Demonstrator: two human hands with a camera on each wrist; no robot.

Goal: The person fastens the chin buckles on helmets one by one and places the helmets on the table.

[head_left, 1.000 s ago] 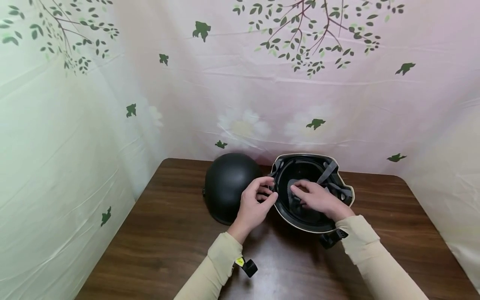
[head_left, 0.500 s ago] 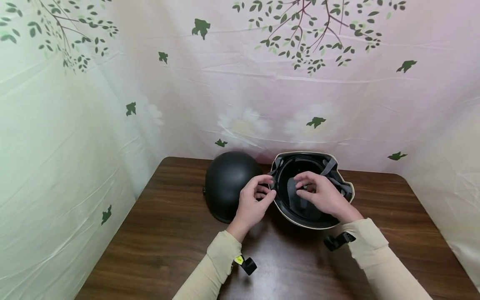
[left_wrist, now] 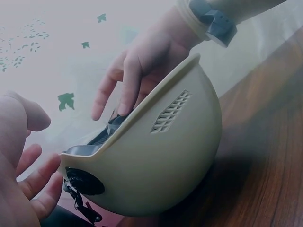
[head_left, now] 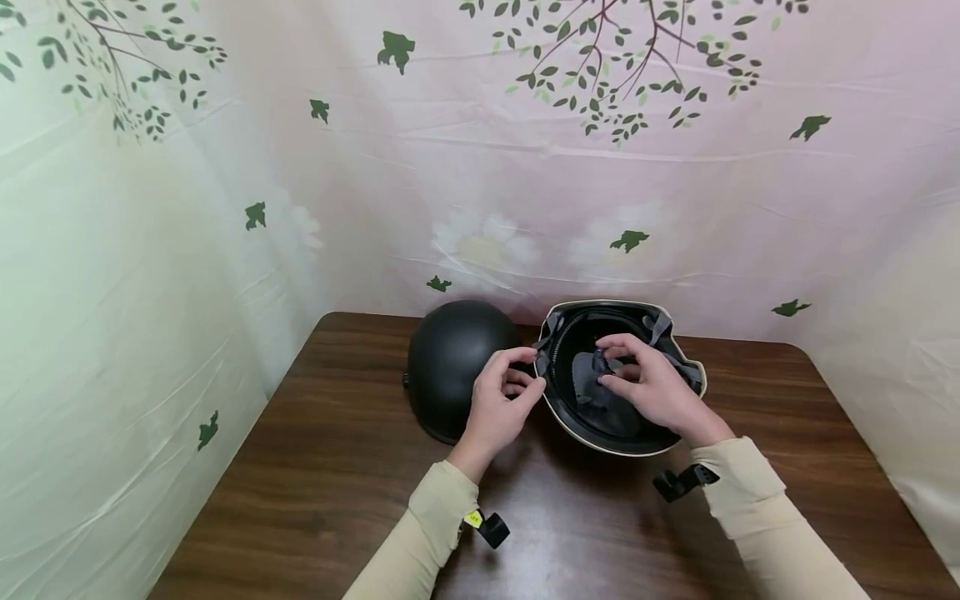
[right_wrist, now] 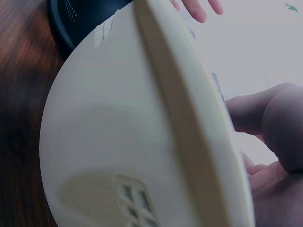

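Observation:
A cream helmet point(head_left: 600, 450) lies upside down on the table, its black inside facing up, with grey straps point(head_left: 660, 329) at its right rim. My right hand point(head_left: 648, 387) reaches into the opening, thumb and fingers bent around a dark strap point(head_left: 602, 363) that stands up from the liner. Beside the helmet's left rim is my left hand point(head_left: 501, 404), fingers loosely bent, fingertips right at the edge and thumb apart from them. In the left wrist view a round black dial point(left_wrist: 85, 181) and a dangling buckle point(left_wrist: 85, 208) show on the shell near these fingers.
A black helmet point(head_left: 457, 367) stands dome up, close to the left of the cream one and partly behind my left hand. The brown wooden table point(head_left: 322, 467) ends at a hanging cloth point(head_left: 360, 208) printed with leaves and birds.
My right hand has drawn back slightly to the right, and the dark strap now rises between its thumb and fingers. My left hand stays at the rim.

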